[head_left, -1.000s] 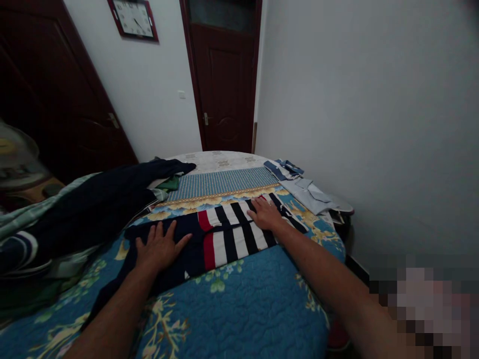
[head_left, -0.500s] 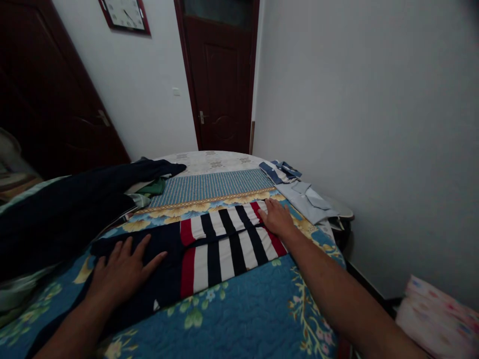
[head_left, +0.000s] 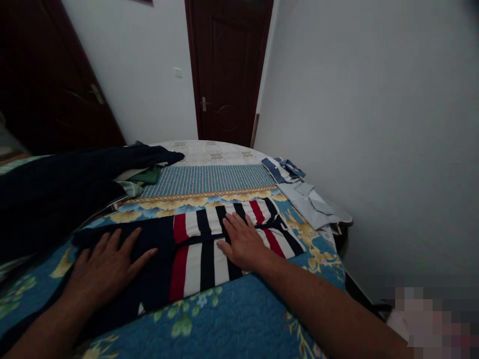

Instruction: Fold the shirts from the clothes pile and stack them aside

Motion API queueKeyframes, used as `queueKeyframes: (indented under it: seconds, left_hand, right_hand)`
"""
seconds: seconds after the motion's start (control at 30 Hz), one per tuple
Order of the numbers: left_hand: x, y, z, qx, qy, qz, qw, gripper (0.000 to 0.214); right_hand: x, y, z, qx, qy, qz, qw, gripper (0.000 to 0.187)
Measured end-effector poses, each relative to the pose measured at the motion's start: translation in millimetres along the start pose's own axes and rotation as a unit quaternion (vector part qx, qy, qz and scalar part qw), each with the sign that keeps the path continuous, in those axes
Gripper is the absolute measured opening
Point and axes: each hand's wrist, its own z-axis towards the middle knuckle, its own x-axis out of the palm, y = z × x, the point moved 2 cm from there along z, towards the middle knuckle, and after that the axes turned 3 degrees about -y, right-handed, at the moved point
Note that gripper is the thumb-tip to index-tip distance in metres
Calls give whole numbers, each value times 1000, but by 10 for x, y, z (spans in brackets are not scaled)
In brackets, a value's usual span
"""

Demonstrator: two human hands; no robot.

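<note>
A folded garment with navy, white and red stripes and a dark navy left part lies across the blue floral quilt on the bed. My left hand rests flat on the garment's navy part, fingers spread and open. My right hand lies flat on the striped part near its middle, fingers stretched out, holding nothing.
A heap of dark navy clothing with a green piece fills the bed's left side. Folded light blue shirts and a dark blue folded item lie at the right edge by the wall. A dark door stands beyond.
My right hand slid left from the garment's right end onto the middle of the stripes. My left hand stayed flat on the navy part. The camera tilted down slightly.
</note>
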Motion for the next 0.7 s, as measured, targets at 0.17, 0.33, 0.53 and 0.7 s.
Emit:
queueKeyframes:
  seconds: [0.17,0.33,0.53,0.7]
  left_hand:
    - [6,-38,-14,0,25,32,999,92]
    - [-41,-65,-30,8,13,-11,1000,97]
    - [-135,-125,-95,-2,17,-35,999,100]
    - [-168,-51,-276,18,2,-35,999,89]
  right_hand:
    - [-25,-148,-5,18,-3,-21,1000,73]
    - [-104,-446,-114,96,-23,-74,992,69]
    - [-226,-967,-328,224,-23,-142,964,70]
    - [-187,-1140,-385,255,-29,-166,952,71]
